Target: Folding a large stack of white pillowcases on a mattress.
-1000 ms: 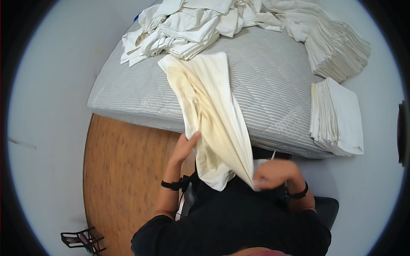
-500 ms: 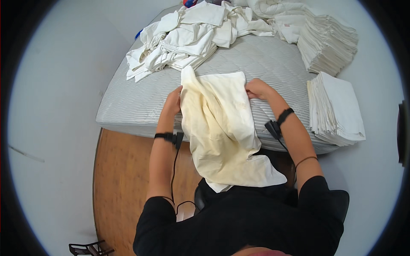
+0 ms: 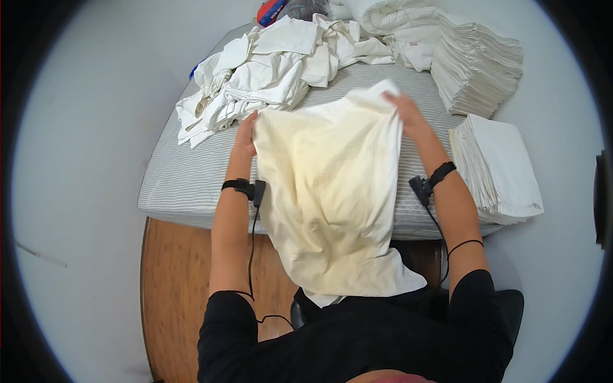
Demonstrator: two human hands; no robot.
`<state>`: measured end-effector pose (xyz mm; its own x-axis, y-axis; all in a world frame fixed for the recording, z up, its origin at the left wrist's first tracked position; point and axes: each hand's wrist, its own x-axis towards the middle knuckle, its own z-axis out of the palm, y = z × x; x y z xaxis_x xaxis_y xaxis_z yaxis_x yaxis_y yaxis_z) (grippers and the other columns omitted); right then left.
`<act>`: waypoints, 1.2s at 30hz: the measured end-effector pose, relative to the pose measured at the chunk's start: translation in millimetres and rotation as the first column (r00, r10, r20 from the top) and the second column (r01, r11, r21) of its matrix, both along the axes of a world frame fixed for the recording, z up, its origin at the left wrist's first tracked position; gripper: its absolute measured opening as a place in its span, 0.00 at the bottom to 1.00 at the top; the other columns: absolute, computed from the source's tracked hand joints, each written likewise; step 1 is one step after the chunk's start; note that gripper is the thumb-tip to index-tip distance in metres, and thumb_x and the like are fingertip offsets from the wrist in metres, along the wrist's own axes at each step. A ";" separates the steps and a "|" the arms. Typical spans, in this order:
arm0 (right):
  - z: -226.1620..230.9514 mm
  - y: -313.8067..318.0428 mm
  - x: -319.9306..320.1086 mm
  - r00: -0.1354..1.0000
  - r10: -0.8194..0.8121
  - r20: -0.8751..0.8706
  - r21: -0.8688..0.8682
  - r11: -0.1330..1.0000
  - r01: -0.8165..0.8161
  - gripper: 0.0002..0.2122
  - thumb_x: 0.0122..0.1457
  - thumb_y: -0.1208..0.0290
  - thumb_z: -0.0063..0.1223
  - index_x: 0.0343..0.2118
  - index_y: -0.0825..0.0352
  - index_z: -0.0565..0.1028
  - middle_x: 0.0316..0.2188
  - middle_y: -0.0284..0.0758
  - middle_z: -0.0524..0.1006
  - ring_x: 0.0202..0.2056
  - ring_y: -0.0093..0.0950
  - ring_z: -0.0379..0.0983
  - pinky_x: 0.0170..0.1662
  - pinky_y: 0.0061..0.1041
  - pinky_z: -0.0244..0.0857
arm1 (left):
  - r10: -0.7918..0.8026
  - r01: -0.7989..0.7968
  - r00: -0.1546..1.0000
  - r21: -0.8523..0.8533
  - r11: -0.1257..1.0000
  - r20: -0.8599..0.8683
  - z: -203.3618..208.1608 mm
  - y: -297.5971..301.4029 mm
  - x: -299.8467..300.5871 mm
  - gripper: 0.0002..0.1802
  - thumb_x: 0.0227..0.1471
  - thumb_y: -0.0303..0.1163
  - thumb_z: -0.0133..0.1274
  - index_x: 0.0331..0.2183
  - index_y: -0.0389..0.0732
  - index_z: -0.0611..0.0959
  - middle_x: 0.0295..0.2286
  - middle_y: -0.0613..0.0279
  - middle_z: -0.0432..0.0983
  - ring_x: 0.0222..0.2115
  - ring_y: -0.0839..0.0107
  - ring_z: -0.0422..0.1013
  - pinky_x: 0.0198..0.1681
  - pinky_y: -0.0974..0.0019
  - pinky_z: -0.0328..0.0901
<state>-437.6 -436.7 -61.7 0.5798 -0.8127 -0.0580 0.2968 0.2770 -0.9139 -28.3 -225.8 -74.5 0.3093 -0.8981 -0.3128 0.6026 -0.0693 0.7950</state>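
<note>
Between my two hands hangs a cream-white cloth, spread wide with soft folds and a yellowish middle. Its lower end droops past the mattress edge and rests by my lap. My left hand is closed on the cloth's upper left corner. At the upper right edge, my right hand grips the cloth, slightly blurred by motion. The fingertips of both hands are partly hidden by the fabric.
A striped mattress lies in front of me. Loose white cloths are heaped at its far left. Folded white cloths stand in a tall stack and a nearer stack at right. A rolled white quilt lies behind.
Both hands have moved apart and upward, my right hand more so, and the cloth between them is spread wider and flatter. The view has shifted slightly.
</note>
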 end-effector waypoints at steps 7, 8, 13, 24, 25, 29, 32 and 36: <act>-11.0 -122.9 -31.5 0.803 -0.591 0.071 -0.308 0.753 0.581 0.18 0.59 0.65 0.58 0.47 0.74 0.76 0.41 0.41 0.80 0.41 0.31 0.77 0.46 0.31 0.70 | 0.167 -0.077 0.919 -0.252 0.964 0.357 28.6 -46.0 -1.4 0.27 0.53 0.19 0.56 0.56 0.42 0.75 0.40 0.57 0.79 0.39 0.67 0.76 0.42 0.64 0.74; -23.7 -132.9 -27.2 0.806 -0.588 0.068 -0.299 0.759 0.579 0.18 0.59 0.65 0.58 0.47 0.74 0.76 0.41 0.41 0.80 0.41 0.31 0.77 0.46 0.31 0.70 | 0.168 -0.081 0.917 -0.244 0.966 0.362 17.7 -49.6 9.0 0.27 0.53 0.19 0.56 0.56 0.42 0.75 0.40 0.57 0.79 0.39 0.67 0.76 0.42 0.64 0.74; -114.9 -187.6 -57.4 0.401 -0.704 -0.586 -0.673 0.699 0.243 0.19 0.53 0.64 0.57 0.42 0.74 0.79 0.43 0.51 0.80 0.45 0.46 0.77 0.49 0.37 0.69 | 0.058 -0.107 0.637 0.013 0.994 0.768 -49.5 -84.7 24.4 0.20 0.48 0.16 0.54 0.44 0.40 0.84 0.33 0.63 0.79 0.31 0.75 0.73 0.35 0.71 0.69; -101.1 -158.1 -44.8 0.106 -0.666 -0.738 -0.665 0.745 0.054 0.15 0.59 0.64 0.49 0.47 0.64 0.76 0.47 0.45 0.78 0.48 0.46 0.75 0.50 0.42 0.69 | -0.291 -0.003 -0.009 0.291 0.957 0.957 -66.8 -65.6 25.1 0.22 0.41 0.24 0.55 0.43 0.40 0.86 0.25 0.62 0.77 0.28 0.69 0.72 0.36 0.66 0.68; -100.5 -156.6 -43.6 0.074 -0.670 -0.739 -0.669 0.742 0.039 0.15 0.60 0.64 0.48 0.47 0.64 0.75 0.47 0.44 0.78 0.48 0.46 0.75 0.50 0.43 0.69 | -0.324 -0.017 0.014 0.325 0.946 0.946 -67.4 -63.3 25.6 0.23 0.41 0.24 0.55 0.44 0.40 0.86 0.25 0.61 0.77 0.28 0.69 0.73 0.36 0.65 0.68; -108.2 -179.8 -63.1 0.004 -0.649 -0.761 -0.649 0.761 0.012 0.15 0.60 0.63 0.49 0.46 0.63 0.76 0.48 0.43 0.78 0.50 0.45 0.74 0.51 0.42 0.68 | -0.355 -0.043 -0.022 0.354 0.934 0.935 -69.7 -67.7 14.1 0.29 0.45 0.28 0.55 0.53 0.46 0.80 0.24 0.59 0.77 0.27 0.66 0.73 0.35 0.62 0.69; -115.9 -189.5 -89.8 0.018 -0.749 -0.663 -0.749 0.662 -0.032 0.16 0.57 0.61 0.51 0.41 0.69 0.78 0.40 0.47 0.81 0.42 0.45 0.79 0.43 0.41 0.72 | -0.357 -0.040 -0.067 0.355 0.934 0.932 -70.5 -79.0 -0.8 0.27 0.48 0.30 0.54 0.54 0.48 0.77 0.25 0.56 0.79 0.27 0.62 0.75 0.35 0.59 0.69; -102.8 -157.1 -85.8 0.234 -0.513 -0.826 -0.506 0.858 0.091 0.21 0.53 0.58 0.53 0.30 0.79 0.79 0.24 0.50 0.80 0.24 0.43 0.79 0.29 0.40 0.72 | -0.369 -0.108 -0.112 0.358 0.927 0.923 -72.4 -69.2 7.5 0.23 0.50 0.32 0.53 0.51 0.47 0.77 0.29 0.52 0.82 0.29 0.54 0.78 0.35 0.54 0.70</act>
<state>-523.3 -593.9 -164.5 0.0050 -0.9966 -0.0818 -0.7900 0.0462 -0.6113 -20.9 -295.0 -146.9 0.3715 -0.9284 0.0088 -0.8452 -0.3342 0.4170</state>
